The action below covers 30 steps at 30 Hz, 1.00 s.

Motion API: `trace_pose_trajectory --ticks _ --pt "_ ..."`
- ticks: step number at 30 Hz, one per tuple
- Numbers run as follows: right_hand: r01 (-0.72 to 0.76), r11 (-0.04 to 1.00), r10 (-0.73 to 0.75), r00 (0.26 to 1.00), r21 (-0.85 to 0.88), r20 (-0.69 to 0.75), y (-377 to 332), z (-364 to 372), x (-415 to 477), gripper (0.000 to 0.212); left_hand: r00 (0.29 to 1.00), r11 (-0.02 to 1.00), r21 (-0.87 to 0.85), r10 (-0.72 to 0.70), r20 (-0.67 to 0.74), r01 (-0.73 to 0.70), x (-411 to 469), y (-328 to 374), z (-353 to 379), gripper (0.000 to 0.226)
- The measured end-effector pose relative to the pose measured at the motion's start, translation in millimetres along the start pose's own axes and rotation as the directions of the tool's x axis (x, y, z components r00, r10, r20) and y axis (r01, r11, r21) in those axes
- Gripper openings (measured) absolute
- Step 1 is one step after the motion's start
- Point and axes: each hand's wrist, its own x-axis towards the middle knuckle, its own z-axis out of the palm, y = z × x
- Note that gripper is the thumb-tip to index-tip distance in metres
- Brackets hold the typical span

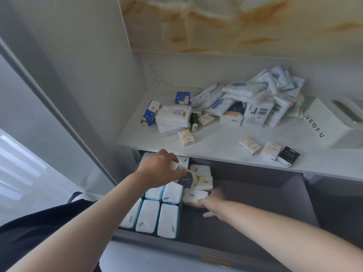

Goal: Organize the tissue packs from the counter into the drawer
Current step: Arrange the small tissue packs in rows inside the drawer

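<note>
White desk (216, 148), recessed in a pale alcove beneath a marbled panel (235, 22): loose tissue packs (245, 103) are heaped at 12 o'clock, a tissue box (330, 126) at 3. The grey drawer (255, 205) below is open, with ranked packs (155, 213) at its 9 o'clock side. A dark-labelled pack (186, 178) is clamped by fingers of the left hand (159, 169). A white pack (193, 195) is touched by the right hand (213, 203), whose fingers are blurred, grip undeterminable.

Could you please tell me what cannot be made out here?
Head view:
- Right hand: blurred; its grip on the drawer pack unclear.
- Held pack: print partly under left hand.
- Counter pile: lower packs buried under upper ones.
- UEOFU box: cut by the right edge.
- Drawer back: hidden under the counter.
</note>
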Motion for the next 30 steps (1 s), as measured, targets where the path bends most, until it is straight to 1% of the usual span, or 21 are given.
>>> trace_pose_trajectory --ticks 1,2,3,6,8,9,10,11,13,14,16,17,18,20,22,23,24,26,27,28,30 --pt "-0.037 0.999 0.036 0.999 0.032 0.031 -0.7 -0.6 -3.2 0.071 1.0 1.0 -0.001 0.002 0.0 -0.002 -0.1 0.8 0.3 0.058" --pt "-0.05 0.998 0.048 0.996 0.025 0.073 -1.8 -1.9 -5.7 0.065 1.0 1.0 -0.001 0.003 0.002 -0.003 -0.6 2.1 0.4 0.059" --pt "-0.036 0.999 0.037 0.995 -0.017 0.093 -1.9 -3.9 -5.9 0.061 1.0 1.0 -0.003 0.003 0.003 -0.003 -0.9 3.5 0.3 0.059" --pt "-0.03 0.991 0.042 0.995 -0.132 0.087 -5.0 -14.3 -4.4 0.06 1.0 0.999 -0.037 -0.005 0.0 0.005 -1.6 8.3 -2.2 0.058" --pt "-0.052 0.994 0.059 0.996 -0.1 0.069 -9.8 -25.0 -6.1 0.063 1.0 0.998 -0.066 -0.011 -0.002 0.01 -2.0 10.9 -3.7 0.056" --pt "-0.034 0.997 0.039 0.997 -0.074 0.073 -11.1 -30.4 -4.9 0.067 1.0 0.996 -0.083 -0.016 -0.001 0.016 -2.3 11.5 -3.6 0.055" --pt "0.014 0.998 -0.007 0.995 -0.064 0.103 -12.6 -35.6 -5.1 0.07 1.0 0.995 -0.1 -0.022 0.0 0.021 -3.0 12.8 -3.2 0.055" --pt "0.072 0.993 -0.057 0.986 -0.094 0.155 -14.4 -40.0 -7.8 0.07 1.0 0.993 -0.114 -0.027 0.001 0.027 -4.1 14.3 -2.3 0.055" --pt "0.198 0.96 -0.154 0.964 -0.196 0.218 -17.7 -46.4 -13.7 0.065 0.999 0.992 -0.118 -0.033 0.002 0.033 -5.1 17.9 1.4 0.054" --pt "0.27 0.933 -0.224 0.953 -0.238 0.203 -20.6 -48.9 -16.1 0.059 0.999 0.992 -0.118 -0.036 0.003 0.036 -5.5 20.0 3.5 0.055" --pt "0.397 0.877 -0.386 0.917 -0.271 0.096 -32.1 -52.8 -25.6 0.05 0.998 0.985 -0.165 -0.056 0.019 0.058 -6.0 24.9 7.7 0.058" --pt "0.452 0.857 -0.447 0.891 -0.249 0.079 -39.6 -54.8 -33.6 0.046 0.997 0.973 -0.219 -0.073 0.033 0.079 -5.4 27.1 10.3 0.06" --pt "0.516 0.828 -0.504 0.856 -0.221 0.11 -47.6 -56.7 -41.1 0.044 0.994 0.954 -0.282 -0.094 0.045 0.103 -5.8 29.9 11.6 0.06" --pt "0.578 0.782 -0.523 0.812 -0.232 0.26 -60.1 -62.8 -54.5 0.047 0.983 0.897 -0.402 -0.168 0.068 0.182 -5.4 35.1 13.5 0.059" --pt "0.568 0.761 -0.427 0.802 -0.313 0.417 -65.0 -69.1 -66.4 0.053 0.958 0.827 -0.484 -0.257 0.127 0.286 -5.5 39.9 14.6 0.055" --pt "0.571 0.731 -0.4 0.802 -0.372 0.444 -63.8 -71.1 -70.1 0.054 0.947 0.81 -0.489 -0.271 0.175 0.323 -6.3 42.4 14.3 0.053" --pt "0.58 0.696 -0.406 0.804 -0.422 0.434 -60.7 -72.2 -71.6 0.053 0.942 0.81 -0.485 -0.247 0.228 0.33 -7.8 45.2 14.4 0.052" --pt "0.569 0.612 -0.421 0.822 -0.549 0.383 -53.1 -73.0 -70.5 0.054 0.934 0.81 -0.517 -0.102 0.343 0.278 -13.1 50.2 15.9 0.052" --pt "0.554 0.606 -0.406 0.833 -0.571 0.376 -48.9 -73.9 -68.7 0.055 0.923 0.821 -0.52 -0.021 0.385 0.236 -16.0 51.1 17.6 0.055" --pt "0.538 0.619 -0.38 0.843 -0.572 0.381 -45.1 -74.8 -67.8 0.055 0.909 0.854 -0.487 0.04 0.415 0.185 -18.8 50.8 19.6 0.058" --pt "0.502 0.638 -0.303 0.861 -0.584 0.409 -38.0 -77.1 -65.3 0.055 0.913 0.94 -0.335 0.081 0.401 0.064 -21.3 47.2 26.5 0.063"
